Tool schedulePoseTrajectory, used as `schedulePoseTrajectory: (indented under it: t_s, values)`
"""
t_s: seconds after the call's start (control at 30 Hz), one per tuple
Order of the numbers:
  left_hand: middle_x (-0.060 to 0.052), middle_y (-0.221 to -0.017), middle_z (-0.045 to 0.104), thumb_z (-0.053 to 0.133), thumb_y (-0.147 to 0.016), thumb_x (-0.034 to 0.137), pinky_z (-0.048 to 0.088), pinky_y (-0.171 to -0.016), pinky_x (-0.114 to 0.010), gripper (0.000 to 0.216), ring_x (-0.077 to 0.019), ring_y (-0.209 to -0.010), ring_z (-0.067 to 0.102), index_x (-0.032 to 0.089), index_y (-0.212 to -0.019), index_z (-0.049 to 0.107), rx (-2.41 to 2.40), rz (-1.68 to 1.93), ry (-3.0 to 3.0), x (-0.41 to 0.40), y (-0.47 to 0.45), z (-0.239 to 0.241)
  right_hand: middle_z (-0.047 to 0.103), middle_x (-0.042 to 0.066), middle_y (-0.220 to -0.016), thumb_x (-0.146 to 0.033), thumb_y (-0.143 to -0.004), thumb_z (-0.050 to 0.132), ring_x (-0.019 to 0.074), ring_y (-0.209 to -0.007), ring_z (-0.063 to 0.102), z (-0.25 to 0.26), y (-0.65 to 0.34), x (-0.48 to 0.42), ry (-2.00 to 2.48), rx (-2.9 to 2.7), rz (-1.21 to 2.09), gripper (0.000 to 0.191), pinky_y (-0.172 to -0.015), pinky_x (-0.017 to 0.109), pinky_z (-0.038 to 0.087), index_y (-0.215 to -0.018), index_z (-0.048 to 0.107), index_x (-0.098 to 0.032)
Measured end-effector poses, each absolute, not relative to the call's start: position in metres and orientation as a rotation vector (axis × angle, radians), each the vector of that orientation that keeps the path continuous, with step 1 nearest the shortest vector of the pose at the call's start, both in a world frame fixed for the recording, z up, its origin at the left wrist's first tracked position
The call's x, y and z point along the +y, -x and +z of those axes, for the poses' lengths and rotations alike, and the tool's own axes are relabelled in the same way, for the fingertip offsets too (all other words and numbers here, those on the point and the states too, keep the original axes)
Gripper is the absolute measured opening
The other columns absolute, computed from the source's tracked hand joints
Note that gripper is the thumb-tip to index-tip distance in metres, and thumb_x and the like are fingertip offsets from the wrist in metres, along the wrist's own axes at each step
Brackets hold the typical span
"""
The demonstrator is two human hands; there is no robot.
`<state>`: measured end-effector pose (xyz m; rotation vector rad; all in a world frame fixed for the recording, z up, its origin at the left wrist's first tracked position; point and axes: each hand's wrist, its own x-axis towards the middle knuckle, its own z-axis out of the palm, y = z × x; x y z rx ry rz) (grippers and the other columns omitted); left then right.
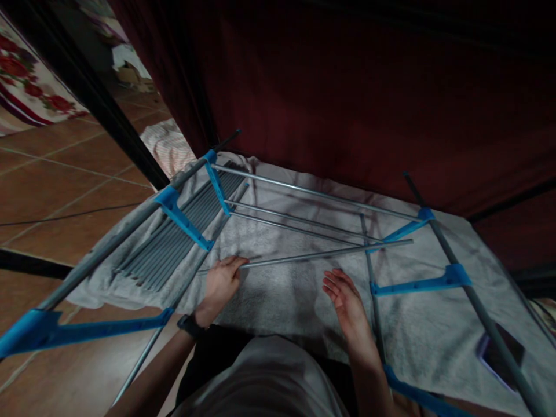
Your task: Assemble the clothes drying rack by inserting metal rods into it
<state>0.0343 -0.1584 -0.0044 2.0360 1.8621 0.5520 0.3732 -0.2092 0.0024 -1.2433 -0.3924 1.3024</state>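
Note:
My left hand (222, 282), with a dark band on the wrist, is closed around one end of a thin grey metal tube (321, 255). The tube slants to the right, its far end near a blue plastic bracket (402, 230) of the rack frame. My right hand (345, 298) hovers below the tube, palm partly up and fingers stretched out, holding nothing. Around both hands stands a rack frame of grey poles (447, 246) with blue brackets (417, 282). Several crossbars (313, 189) span its far part.
Several loose grey tubes (174, 240) lie side by side on the grey blanket (286, 301) at the left. A phone (501, 353) rests on the blanket at the right. A dark red curtain (347, 104) hangs behind. Tiled floor (87, 162) shows at the left.

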Motion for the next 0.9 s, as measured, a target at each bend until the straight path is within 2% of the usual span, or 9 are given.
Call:
schedulePoseTrajectory:
  t_s: [0.13,0.3,0.4,0.53,0.63,0.8,0.9]
  values:
    - [-0.009,-0.119,0.08,0.048,-0.081,0.007,0.05,-0.105,-0.045,0.052,-0.0307,-0.113,0.071,0.026,-0.117,0.081,1.845,0.471,-2.117,-0.161,-0.033,-0.005,0.08,0.003,-0.11,-0.036,-0.07,0.089,0.0243,-0.103,0.073,-0.005,-0.374,-0.208,1.199,-0.365,1.299,0.036,-0.097,0.044,0.056,-0.103,0.074,-0.029]
    - [-0.009,-0.119,0.08,0.045,-0.082,0.004,0.047,-0.104,-0.045,0.056,-0.03,-0.114,0.07,0.025,-0.122,0.079,1.8,0.301,-2.242,-0.162,-0.03,-0.003,0.079,0.002,-0.109,-0.035,-0.073,0.086,0.0237,-0.101,0.072,-0.014,-0.381,-0.204,1.117,-0.353,1.257,0.022,-0.102,0.047,0.055,-0.091,0.074,-0.031]
    - [-0.01,-0.115,0.08,0.045,-0.084,0.004,0.048,-0.102,-0.045,0.055,-0.0296,-0.111,0.071,0.025,-0.122,0.079,1.809,0.31,-2.286,-0.163,-0.026,-0.005,0.079,0.003,-0.107,-0.034,-0.074,0.084,0.0218,-0.1,0.072,-0.021,-0.391,-0.198,1.101,-0.324,1.258,0.019,-0.103,0.043,0.056,-0.089,0.074,-0.029]
    - [-0.01,-0.114,0.08,0.048,-0.082,0.0,0.048,-0.102,-0.046,0.056,-0.0289,-0.11,0.07,0.024,-0.122,0.079,1.807,0.302,-2.327,-0.168,-0.02,-0.006,0.079,0.001,-0.098,-0.035,-0.072,0.084,0.0189,-0.096,0.073,-0.036,-0.414,-0.192,1.141,-0.242,1.21,0.025,-0.098,0.037,0.059,-0.095,0.076,-0.026]
    - [-0.01,-0.115,0.079,0.05,-0.081,-0.002,0.047,-0.104,-0.046,0.055,-0.0288,-0.11,0.07,0.023,-0.12,0.078,1.821,0.275,-2.375,-0.174,-0.018,-0.003,0.079,-0.001,-0.098,-0.033,-0.069,0.085,0.0177,-0.097,0.074,-0.051,-0.432,-0.187,1.167,-0.244,1.154,0.028,-0.097,0.034,0.06,-0.095,0.076,-0.027]
    - [-0.01,-0.111,0.078,0.049,-0.088,0.002,0.045,-0.109,-0.048,0.045,-0.029,-0.109,0.069,0.021,-0.118,0.077,1.864,0.469,-2.526,-0.183,-0.016,0.013,0.077,-0.004,-0.09,-0.025,-0.069,0.082,0.0153,-0.089,0.074,-0.067,-0.446,-0.181,1.198,-0.156,1.171,0.019,-0.091,0.029,0.062,-0.087,0.075,-0.027]
    - [-0.009,-0.112,0.078,0.05,-0.088,0.003,0.035,-0.119,-0.055,0.043,-0.0307,-0.119,0.067,0.023,-0.117,0.075,1.897,0.688,-2.6,-0.187,-0.017,0.031,0.078,-0.003,-0.09,-0.022,-0.07,0.08,0.0145,-0.088,0.075,-0.07,-0.447,-0.183,1.211,-0.093,1.218,0.017,-0.086,0.026,0.063,-0.086,0.075,-0.027]
